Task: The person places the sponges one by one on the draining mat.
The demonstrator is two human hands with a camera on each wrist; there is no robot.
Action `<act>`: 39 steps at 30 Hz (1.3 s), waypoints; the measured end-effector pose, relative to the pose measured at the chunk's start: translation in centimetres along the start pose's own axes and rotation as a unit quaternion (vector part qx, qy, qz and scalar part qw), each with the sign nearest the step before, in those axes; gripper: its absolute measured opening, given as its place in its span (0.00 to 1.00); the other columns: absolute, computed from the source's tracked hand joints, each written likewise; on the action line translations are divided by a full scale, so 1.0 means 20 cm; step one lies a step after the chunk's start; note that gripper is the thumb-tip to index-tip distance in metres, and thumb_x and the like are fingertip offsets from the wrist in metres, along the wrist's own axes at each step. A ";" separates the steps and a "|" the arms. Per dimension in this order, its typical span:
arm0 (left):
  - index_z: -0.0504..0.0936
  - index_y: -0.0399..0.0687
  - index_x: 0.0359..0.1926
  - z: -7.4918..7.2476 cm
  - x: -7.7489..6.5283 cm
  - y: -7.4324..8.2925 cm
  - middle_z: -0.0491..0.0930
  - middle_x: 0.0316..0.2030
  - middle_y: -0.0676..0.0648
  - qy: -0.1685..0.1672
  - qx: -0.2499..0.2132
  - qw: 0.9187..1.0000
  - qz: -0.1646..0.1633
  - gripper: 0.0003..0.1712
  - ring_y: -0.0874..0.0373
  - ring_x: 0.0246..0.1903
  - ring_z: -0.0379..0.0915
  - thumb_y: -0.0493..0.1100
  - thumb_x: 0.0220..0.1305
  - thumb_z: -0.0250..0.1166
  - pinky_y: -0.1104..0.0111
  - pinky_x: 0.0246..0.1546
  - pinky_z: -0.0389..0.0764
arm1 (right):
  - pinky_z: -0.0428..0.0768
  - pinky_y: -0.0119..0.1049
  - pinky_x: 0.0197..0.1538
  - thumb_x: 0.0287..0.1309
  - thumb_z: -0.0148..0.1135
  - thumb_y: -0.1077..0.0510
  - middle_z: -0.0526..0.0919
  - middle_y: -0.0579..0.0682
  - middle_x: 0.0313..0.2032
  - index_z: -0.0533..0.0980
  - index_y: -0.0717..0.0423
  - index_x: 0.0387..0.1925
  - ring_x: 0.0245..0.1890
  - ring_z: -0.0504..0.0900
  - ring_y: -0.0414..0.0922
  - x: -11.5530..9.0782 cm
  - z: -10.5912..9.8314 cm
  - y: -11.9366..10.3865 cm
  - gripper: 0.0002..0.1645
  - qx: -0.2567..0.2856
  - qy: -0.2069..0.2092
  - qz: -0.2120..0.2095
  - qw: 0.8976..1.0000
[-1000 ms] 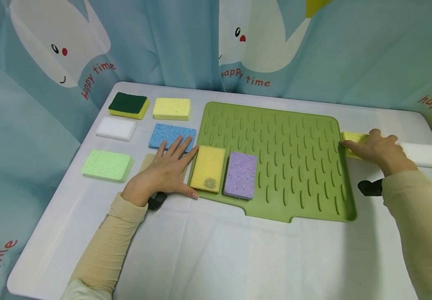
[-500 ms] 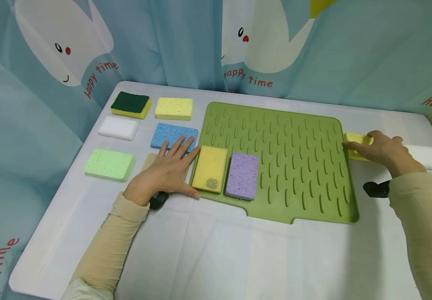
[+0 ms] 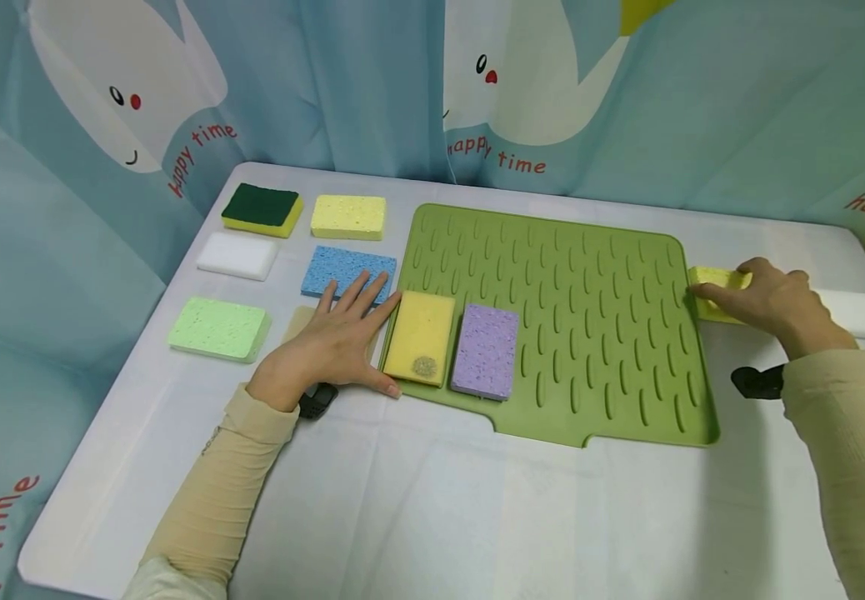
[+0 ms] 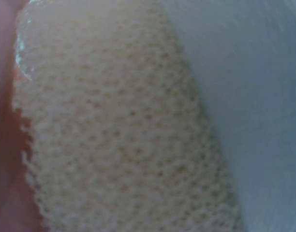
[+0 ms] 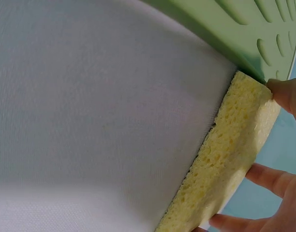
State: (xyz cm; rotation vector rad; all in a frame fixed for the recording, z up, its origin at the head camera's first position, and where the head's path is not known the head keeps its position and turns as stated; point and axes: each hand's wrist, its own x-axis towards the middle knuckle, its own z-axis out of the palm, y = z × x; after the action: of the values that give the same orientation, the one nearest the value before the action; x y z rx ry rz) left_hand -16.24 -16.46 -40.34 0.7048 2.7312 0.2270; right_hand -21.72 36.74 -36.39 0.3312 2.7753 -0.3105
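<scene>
My left hand [image 3: 331, 346] lies with spread, straight fingers along the left edge of a green ridged mat [image 3: 605, 333]. Its fingertips overlap a blue sponge [image 3: 338, 262], and its palm covers most of a beige sponge [image 3: 297, 322], whose pores fill the left wrist view. At the mat's right edge, my right hand [image 3: 773, 296] holds a light yellow sponge [image 5: 220, 154], thumb at the end by the mat and fingers over its long side. On the mat's left part lie a yellow sponge [image 3: 421, 329] with a round grey mark and a purple sponge [image 3: 487, 350].
Farther left sit a light green sponge [image 3: 218, 327], a white block [image 3: 237, 256], a green-topped yellow scrub sponge [image 3: 262, 208] and a pale yellow sponge [image 3: 348, 217]. Right of my right hand is a long white block [image 3: 863, 314]. A blue printed curtain [image 3: 372, 92] hangs behind the table.
The whole head view shifts a little to the right after the first frame. My right hand edges slightly rightward along the yellow sponge; the left hand stays in place.
</scene>
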 end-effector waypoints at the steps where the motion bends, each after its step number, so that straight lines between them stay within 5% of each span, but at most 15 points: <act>1: 0.41 0.52 0.80 0.00 0.00 0.00 0.29 0.80 0.44 0.000 0.000 1.000 0.000 0.78 0.44 0.79 0.22 0.81 0.39 0.69 0.38 0.73 0.29 | 0.70 0.64 0.36 0.62 0.42 0.23 0.56 0.84 0.47 0.50 0.75 0.65 0.42 0.64 0.73 0.00 0.00 0.00 0.59 0.001 0.001 0.001 1.000; 16: 0.40 0.52 0.80 -0.01 0.00 0.00 0.28 0.80 0.44 -0.001 0.002 1.000 0.000 0.78 0.44 0.79 0.22 0.81 0.38 0.69 0.38 0.73 0.29 | 0.66 0.63 0.38 0.59 0.48 0.23 0.62 0.80 0.43 0.49 0.75 0.64 0.41 0.61 0.72 -0.01 0.02 0.01 0.61 0.007 0.029 0.001 1.000; 28: 0.40 0.52 0.80 0.00 0.00 0.00 0.28 0.80 0.44 0.000 0.000 1.000 0.000 0.78 0.44 0.79 0.21 0.81 0.38 0.68 0.38 0.73 0.29 | 0.62 0.71 0.40 0.62 0.48 0.26 0.47 0.90 0.59 0.51 0.66 0.71 0.52 0.53 0.82 -0.05 0.01 0.01 0.56 0.001 0.057 -0.041 0.998; 39: 0.40 0.52 0.80 0.00 0.00 0.00 0.28 0.80 0.44 -0.002 0.002 1.000 0.000 0.78 0.44 0.79 0.21 0.82 0.38 0.68 0.38 0.73 0.29 | 0.62 0.73 0.40 0.60 0.54 0.27 0.40 0.86 0.67 0.54 0.61 0.73 0.59 0.47 0.85 -0.09 -0.01 0.00 0.55 0.015 0.073 -0.081 0.994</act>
State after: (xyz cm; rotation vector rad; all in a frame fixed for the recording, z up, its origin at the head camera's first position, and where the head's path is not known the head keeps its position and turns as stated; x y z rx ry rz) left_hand -16.21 -16.47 -40.26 0.7066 2.7292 0.2204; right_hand -20.13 36.44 -35.54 0.1398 2.9505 -0.3827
